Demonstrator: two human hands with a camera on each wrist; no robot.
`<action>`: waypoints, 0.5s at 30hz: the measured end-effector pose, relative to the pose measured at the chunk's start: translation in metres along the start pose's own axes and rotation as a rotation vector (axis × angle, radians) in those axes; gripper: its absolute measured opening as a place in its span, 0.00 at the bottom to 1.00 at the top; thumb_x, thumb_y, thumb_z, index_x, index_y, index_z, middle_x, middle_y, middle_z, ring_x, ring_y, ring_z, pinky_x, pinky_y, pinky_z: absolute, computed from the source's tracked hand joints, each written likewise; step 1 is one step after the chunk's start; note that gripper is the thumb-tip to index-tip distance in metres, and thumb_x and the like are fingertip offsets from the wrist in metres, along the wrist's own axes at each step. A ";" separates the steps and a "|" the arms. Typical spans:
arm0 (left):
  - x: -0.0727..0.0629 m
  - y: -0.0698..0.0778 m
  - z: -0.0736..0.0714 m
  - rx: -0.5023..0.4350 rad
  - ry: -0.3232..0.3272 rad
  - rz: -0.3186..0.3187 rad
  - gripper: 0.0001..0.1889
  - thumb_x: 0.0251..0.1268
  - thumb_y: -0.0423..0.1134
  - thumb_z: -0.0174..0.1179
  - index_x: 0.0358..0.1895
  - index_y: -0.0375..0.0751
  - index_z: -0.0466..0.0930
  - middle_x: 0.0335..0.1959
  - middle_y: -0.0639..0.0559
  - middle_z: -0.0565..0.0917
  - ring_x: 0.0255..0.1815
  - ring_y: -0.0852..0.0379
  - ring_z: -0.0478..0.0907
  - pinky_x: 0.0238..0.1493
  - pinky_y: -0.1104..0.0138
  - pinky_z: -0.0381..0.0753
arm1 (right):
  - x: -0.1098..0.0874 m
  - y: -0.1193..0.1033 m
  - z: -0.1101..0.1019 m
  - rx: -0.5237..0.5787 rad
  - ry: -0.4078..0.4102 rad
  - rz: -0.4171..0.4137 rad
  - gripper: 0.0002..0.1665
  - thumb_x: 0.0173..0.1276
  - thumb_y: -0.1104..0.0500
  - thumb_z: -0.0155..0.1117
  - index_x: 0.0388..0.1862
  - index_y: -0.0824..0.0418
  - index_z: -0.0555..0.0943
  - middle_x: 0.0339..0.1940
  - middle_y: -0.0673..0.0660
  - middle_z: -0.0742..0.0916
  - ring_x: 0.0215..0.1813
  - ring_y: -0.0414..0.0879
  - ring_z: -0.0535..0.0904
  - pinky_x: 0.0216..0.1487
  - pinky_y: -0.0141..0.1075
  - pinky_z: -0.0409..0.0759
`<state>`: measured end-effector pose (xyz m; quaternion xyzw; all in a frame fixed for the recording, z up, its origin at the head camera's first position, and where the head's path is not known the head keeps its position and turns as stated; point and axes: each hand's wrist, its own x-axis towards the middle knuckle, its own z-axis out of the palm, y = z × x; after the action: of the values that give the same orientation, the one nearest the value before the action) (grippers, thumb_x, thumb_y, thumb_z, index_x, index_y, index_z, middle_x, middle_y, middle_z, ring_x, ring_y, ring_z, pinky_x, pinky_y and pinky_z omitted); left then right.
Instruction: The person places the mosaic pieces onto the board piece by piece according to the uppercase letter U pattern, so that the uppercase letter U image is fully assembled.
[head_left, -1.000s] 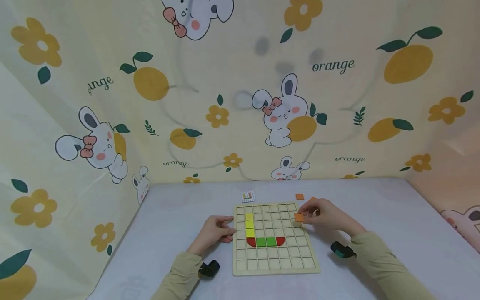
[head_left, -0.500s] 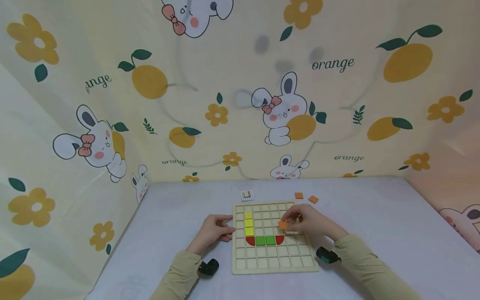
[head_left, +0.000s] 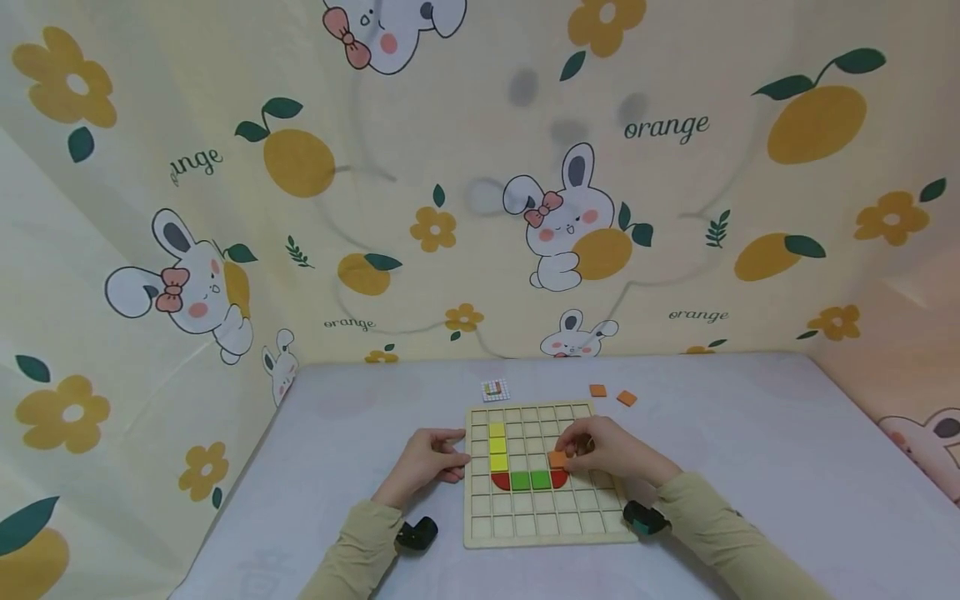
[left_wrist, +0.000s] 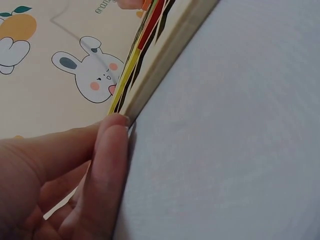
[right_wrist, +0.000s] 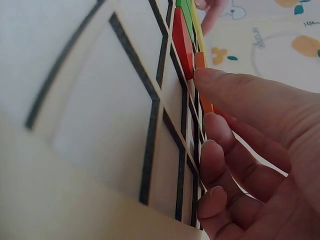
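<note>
A wooden grid board (head_left: 547, 525) lies on the table. Three yellow square tiles (head_left: 498, 445) form a column on it. Below them runs a row with two green square tiles (head_left: 530, 481) between two rounded red tiles (head_left: 501, 482). My right hand (head_left: 615, 448) pinches an orange square tile (head_left: 557, 459) just above the right red tile; in the right wrist view the orange tile (right_wrist: 200, 61) sits between thumb and fingers, close to the grid. At the board's left edge (left_wrist: 172, 60), the fingertips of my left hand (head_left: 427, 457) touch its side, fingers loosely extended.
Two more orange tiles (head_left: 597, 390) lie on the table behind the board's right corner. A small pattern card (head_left: 495, 390) rests behind its left part. A printed cloth wall (head_left: 450, 275) closes off the back of the white table.
My right hand has carried the orange tile leftward from the board's right edge to the cell above the right red tile. The left hand stays at the board's edge.
</note>
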<state>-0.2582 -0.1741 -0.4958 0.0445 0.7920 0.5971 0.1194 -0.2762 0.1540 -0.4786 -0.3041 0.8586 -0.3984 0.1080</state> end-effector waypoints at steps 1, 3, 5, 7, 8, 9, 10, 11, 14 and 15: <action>0.000 0.000 0.000 0.001 0.002 -0.003 0.29 0.56 0.30 0.68 0.63 0.31 0.72 0.29 0.45 0.83 0.23 0.56 0.82 0.29 0.64 0.86 | 0.000 0.000 0.000 0.002 0.000 0.000 0.09 0.60 0.61 0.72 0.39 0.55 0.83 0.29 0.47 0.81 0.32 0.42 0.75 0.32 0.31 0.77; 0.000 0.001 0.000 0.003 0.007 -0.010 0.29 0.56 0.30 0.68 0.63 0.31 0.72 0.30 0.45 0.83 0.23 0.56 0.82 0.30 0.64 0.86 | 0.001 0.000 0.000 0.000 -0.001 0.001 0.09 0.60 0.60 0.72 0.39 0.55 0.83 0.29 0.46 0.81 0.32 0.42 0.75 0.32 0.31 0.77; 0.000 0.001 0.001 0.002 0.010 -0.011 0.29 0.56 0.30 0.68 0.62 0.31 0.72 0.29 0.45 0.83 0.23 0.56 0.82 0.29 0.64 0.86 | 0.001 0.000 0.000 0.003 -0.003 -0.004 0.09 0.59 0.61 0.72 0.39 0.56 0.83 0.28 0.47 0.81 0.32 0.42 0.75 0.32 0.31 0.77; -0.001 0.001 0.001 0.001 0.011 -0.012 0.29 0.56 0.30 0.68 0.62 0.31 0.72 0.29 0.45 0.82 0.23 0.56 0.82 0.29 0.64 0.86 | 0.001 -0.001 0.000 0.008 -0.006 -0.005 0.09 0.59 0.60 0.72 0.39 0.57 0.83 0.29 0.47 0.81 0.32 0.42 0.75 0.32 0.31 0.77; -0.001 0.001 0.001 0.001 0.012 -0.012 0.29 0.56 0.30 0.68 0.62 0.31 0.72 0.29 0.45 0.82 0.23 0.56 0.82 0.29 0.64 0.86 | 0.001 -0.001 0.000 0.010 -0.006 -0.006 0.09 0.59 0.61 0.72 0.39 0.58 0.83 0.29 0.48 0.81 0.32 0.42 0.75 0.32 0.31 0.76; -0.001 0.001 0.001 -0.001 0.011 -0.010 0.29 0.56 0.30 0.68 0.62 0.31 0.72 0.29 0.44 0.82 0.23 0.56 0.82 0.29 0.64 0.86 | 0.001 -0.001 0.000 0.013 -0.008 -0.009 0.09 0.59 0.61 0.72 0.39 0.58 0.83 0.29 0.48 0.81 0.32 0.42 0.75 0.32 0.31 0.76; -0.001 0.001 0.001 -0.002 0.012 -0.010 0.29 0.56 0.30 0.68 0.62 0.31 0.72 0.29 0.44 0.82 0.23 0.56 0.82 0.29 0.64 0.86 | 0.001 -0.002 0.000 0.018 -0.009 -0.011 0.09 0.59 0.61 0.72 0.39 0.59 0.83 0.29 0.49 0.81 0.32 0.42 0.75 0.32 0.31 0.76; -0.001 0.002 0.001 -0.002 0.011 -0.011 0.29 0.56 0.30 0.68 0.63 0.31 0.72 0.29 0.44 0.82 0.23 0.56 0.82 0.29 0.64 0.86 | 0.000 -0.002 0.000 0.020 -0.010 -0.012 0.09 0.59 0.61 0.72 0.39 0.59 0.83 0.29 0.49 0.81 0.32 0.42 0.75 0.32 0.31 0.76; -0.001 0.002 0.002 -0.001 0.010 -0.010 0.29 0.56 0.30 0.68 0.63 0.30 0.71 0.30 0.44 0.82 0.23 0.56 0.82 0.28 0.64 0.86 | 0.000 -0.002 -0.001 0.027 -0.009 -0.015 0.09 0.60 0.61 0.72 0.39 0.60 0.83 0.30 0.49 0.81 0.33 0.42 0.75 0.33 0.30 0.77; -0.001 0.003 0.002 -0.002 0.009 -0.010 0.29 0.56 0.30 0.68 0.63 0.30 0.71 0.29 0.44 0.82 0.23 0.56 0.82 0.28 0.64 0.86 | -0.001 -0.002 -0.001 0.028 -0.008 -0.015 0.09 0.60 0.61 0.71 0.39 0.60 0.83 0.30 0.49 0.82 0.33 0.42 0.75 0.33 0.30 0.77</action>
<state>-0.2566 -0.1720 -0.4931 0.0377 0.7922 0.5974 0.1192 -0.2753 0.1542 -0.4770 -0.3108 0.8501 -0.4099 0.1128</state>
